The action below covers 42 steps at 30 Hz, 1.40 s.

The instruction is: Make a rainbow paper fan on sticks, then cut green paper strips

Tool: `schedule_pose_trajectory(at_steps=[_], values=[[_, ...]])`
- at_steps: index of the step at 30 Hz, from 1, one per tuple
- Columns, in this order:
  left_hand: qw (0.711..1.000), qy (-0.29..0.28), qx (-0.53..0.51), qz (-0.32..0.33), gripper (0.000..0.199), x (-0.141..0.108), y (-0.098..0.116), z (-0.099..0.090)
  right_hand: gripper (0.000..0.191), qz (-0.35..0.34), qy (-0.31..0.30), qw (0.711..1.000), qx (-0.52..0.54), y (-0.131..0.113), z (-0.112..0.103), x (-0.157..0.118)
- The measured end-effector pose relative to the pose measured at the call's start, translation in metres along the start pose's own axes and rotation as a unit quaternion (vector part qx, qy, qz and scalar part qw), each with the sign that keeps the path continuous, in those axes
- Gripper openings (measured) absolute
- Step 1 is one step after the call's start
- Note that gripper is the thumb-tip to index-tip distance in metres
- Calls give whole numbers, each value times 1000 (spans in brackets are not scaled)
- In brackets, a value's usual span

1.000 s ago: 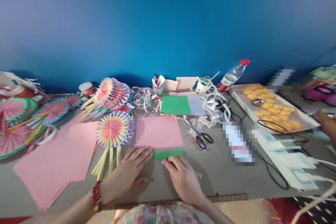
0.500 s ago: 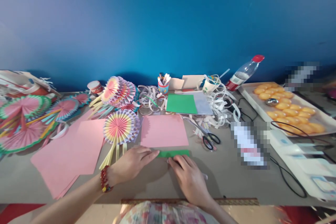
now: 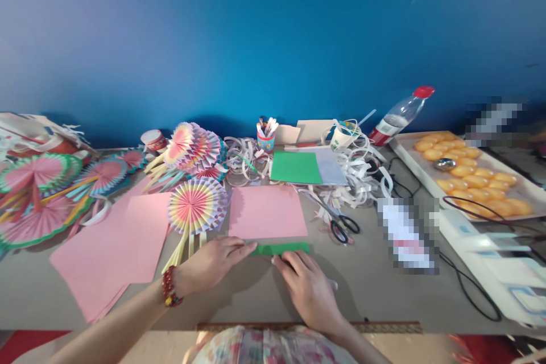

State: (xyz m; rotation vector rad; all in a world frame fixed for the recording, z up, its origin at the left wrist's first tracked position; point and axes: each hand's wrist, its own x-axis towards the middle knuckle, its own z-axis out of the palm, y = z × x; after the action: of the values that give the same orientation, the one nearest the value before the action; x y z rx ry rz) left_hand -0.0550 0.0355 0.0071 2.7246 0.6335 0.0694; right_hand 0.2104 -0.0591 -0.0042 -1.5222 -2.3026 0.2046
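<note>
A narrow green paper strip (image 3: 281, 248) lies on the table in front of me. My left hand (image 3: 215, 264), with a red bead bracelet on the wrist, presses its fingertips on the strip's left end. My right hand (image 3: 305, 281) has its curled fingers at the strip's lower edge, and a pale thin item pokes out beside it. Just beyond the strip lies a pink sheet (image 3: 268, 211). A folded paper fan (image 3: 198, 206) with yellow strips is left of that sheet. Scissors (image 3: 339, 222) with black handles rest to the right.
Pink sheets (image 3: 111, 250) and colourful paper fans (image 3: 36, 173) lie at left. Behind are a pen cup (image 3: 265, 139), a green sheet (image 3: 296, 167) and white paper scraps (image 3: 362, 173). At right are a bottle (image 3: 396, 119), a tray (image 3: 420, 173) of yellow items and black cables (image 3: 471, 290).
The camera view has shifted very slightly. Both hands stay at the green strip, with hardly any movement.
</note>
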Motion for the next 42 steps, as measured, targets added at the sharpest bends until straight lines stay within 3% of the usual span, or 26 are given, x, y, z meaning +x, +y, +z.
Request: schedule_pose_trajectory(at_steps=[19,25,30,33,36,39,42], values=[[998,33,-56,-9,58,1,2,-1,20,-25,-22,999,27,-17,10,10],[994,51,-92,-42,48,8,13,-11,24,-46,-29,995,79,-9,-8,-1],[995,54,-56,-67,41,27,27,-11,32,31,79,991,101,27,-28,-27],[994,54,-23,-93,37,43,34,-7,31,102,164,979,58,49,-30,-39],[993,52,2,-110,29,53,35,-3,28,138,205,969,26,60,-28,-44],[993,62,9,-101,17,55,31,0,24,143,185,972,25,59,-26,-39],[994,70,11,-84,18,55,26,3,23,134,104,985,44,53,-26,-24]])
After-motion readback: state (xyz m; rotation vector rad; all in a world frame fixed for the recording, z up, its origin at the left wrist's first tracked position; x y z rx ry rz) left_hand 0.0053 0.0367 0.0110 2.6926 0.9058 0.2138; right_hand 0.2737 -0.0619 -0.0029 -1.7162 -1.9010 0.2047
